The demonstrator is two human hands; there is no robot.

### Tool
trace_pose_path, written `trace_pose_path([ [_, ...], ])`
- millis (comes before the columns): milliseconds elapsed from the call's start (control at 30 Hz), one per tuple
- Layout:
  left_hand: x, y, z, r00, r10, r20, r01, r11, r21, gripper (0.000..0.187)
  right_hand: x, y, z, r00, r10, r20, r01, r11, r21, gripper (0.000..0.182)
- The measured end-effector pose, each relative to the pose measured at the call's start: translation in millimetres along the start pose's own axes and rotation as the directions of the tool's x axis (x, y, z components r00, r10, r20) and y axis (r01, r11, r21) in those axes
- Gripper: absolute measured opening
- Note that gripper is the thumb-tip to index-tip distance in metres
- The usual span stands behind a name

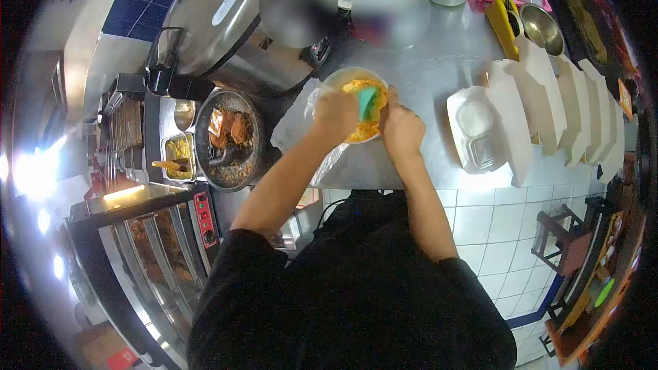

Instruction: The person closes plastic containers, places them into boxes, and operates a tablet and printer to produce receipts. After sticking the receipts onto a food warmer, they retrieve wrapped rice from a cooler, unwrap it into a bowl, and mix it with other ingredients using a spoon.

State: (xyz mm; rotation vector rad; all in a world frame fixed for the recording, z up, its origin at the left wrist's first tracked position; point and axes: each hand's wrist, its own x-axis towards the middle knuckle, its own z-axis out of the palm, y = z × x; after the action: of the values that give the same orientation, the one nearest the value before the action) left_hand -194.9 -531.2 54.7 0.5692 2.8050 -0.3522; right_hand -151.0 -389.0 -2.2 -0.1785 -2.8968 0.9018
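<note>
A pale round bowl (335,81) with orange-yellow food (363,131) stands on the metal counter, beside and partly over a clear plastic bag (293,123). My left hand (336,118) is closed over the bowl's left side, around a green utensil (368,101) whose flat part lies in the food; the fingers are slightly blurred. At the bowl's right rim, my right hand (403,127) grips the edge, with its fingers partly hidden behind the wrist and rim.
Open white takeaway boxes (473,130) line the counter's right. A stone-look pan (229,138) with browned food sits left, near a small metal tray (179,154). A large steel cooker (226,20) stands at the back left. Below left is a glass-sided warmer (147,240).
</note>
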Motion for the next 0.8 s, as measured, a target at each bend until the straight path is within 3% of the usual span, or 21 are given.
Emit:
trace_pose_path([
  [167,-9,-9,-31,0.993,-0.085,0.087,0.086,0.996,-0.011,0.018,-3,-3,-5,0.998,0.029,0.048,-0.03,0.999,0.022,0.048],
  [233,-9,-11,-38,0.994,-0.112,-0.003,0.111,0.986,-0.125,0.019,3,-6,-10,0.999,0.014,0.042,-0.016,0.999,0.032,0.049],
  [267,-2,-9,-1,0.997,-0.044,0.066,0.046,0.998,-0.03,0.018,4,-5,-11,0.998,0.01,0.056,-0.01,1.0,0.009,0.051],
  [367,9,-22,-4,0.986,-0.071,0.152,0.083,0.993,-0.079,0.02,3,-4,-8,0.997,-0.005,0.075,0.007,1.0,-0.031,0.048],
  [400,5,-20,-8,0.997,-0.041,0.072,0.042,0.999,-0.012,0.019,0,-2,-7,0.996,0.006,0.084,-0.001,0.999,-0.052,0.043],
  [500,3,-17,-28,0.999,-0.038,-0.036,0.035,0.995,-0.092,0.017,1,-6,-6,0.996,0.041,0.075,-0.041,0.999,-0.001,0.044],
  [533,8,-19,-14,0.999,-0.042,-0.033,0.039,0.994,-0.098,0.017,1,-6,-5,0.996,0.038,0.082,-0.038,0.999,-0.005,0.044],
  [600,12,-20,13,0.992,0.003,0.129,0.016,0.989,-0.146,0.016,1,-2,-7,0.998,-0.01,0.069,0.011,1.0,-0.011,0.045],
  [700,4,-28,-13,1.0,0.003,-0.001,-0.003,0.998,-0.062,0.018,1,-4,-11,0.998,-0.018,0.057,0.019,0.999,-0.025,0.045],
  [767,7,-25,-8,0.997,-0.032,-0.073,0.022,0.992,-0.124,0.018,4,-4,-8,0.998,-0.021,0.061,0.021,1.0,-0.01,0.045],
  [800,12,-22,8,0.994,0.016,0.109,-0.001,0.992,-0.13,0.021,1,-4,-6,0.998,-0.014,0.068,0.014,1.0,0.003,0.044],
])
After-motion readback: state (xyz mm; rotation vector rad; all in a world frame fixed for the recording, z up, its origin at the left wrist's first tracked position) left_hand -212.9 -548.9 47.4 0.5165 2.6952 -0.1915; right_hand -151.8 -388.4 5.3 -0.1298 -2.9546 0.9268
